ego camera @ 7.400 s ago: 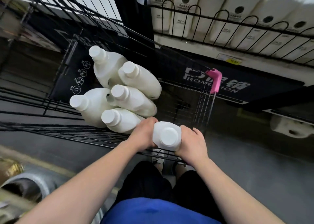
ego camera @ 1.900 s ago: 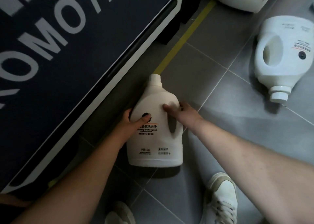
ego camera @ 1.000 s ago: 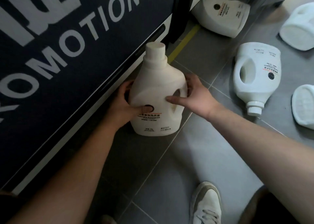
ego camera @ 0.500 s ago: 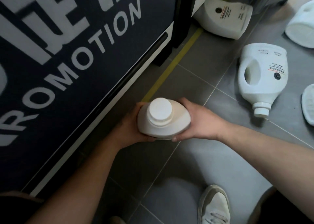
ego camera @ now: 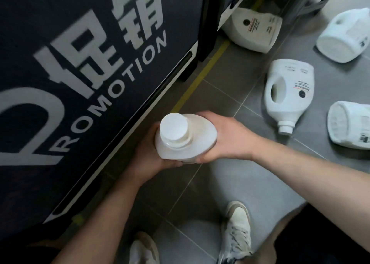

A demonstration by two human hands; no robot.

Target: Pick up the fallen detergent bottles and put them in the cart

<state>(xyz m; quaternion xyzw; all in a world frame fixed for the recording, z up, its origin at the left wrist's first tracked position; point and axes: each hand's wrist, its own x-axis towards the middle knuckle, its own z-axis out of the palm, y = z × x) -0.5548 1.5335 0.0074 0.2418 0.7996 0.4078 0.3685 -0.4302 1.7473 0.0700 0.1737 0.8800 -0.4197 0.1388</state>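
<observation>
Your left grip (ego camera: 148, 153) is cupping one white plastic detergent bottle (ego camera: 186, 137), cap-up above the grey tiled floor (ego camera: 230, 183). Your right grip (ego camera: 226, 137) is clasping its opposite side. Further right, four more white fallen bottles (ego camera: 290, 95) are lying on the floor, awaiting pickup. The cart is out of view, so much work is probably remaining.

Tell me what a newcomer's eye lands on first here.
The white detergent bottle, cap toward the camera, held at centre between the left grip and right grip. Next, four more bottles lying on the grey floor at right, and the dark PROMOTION panel filling the left.
</observation>
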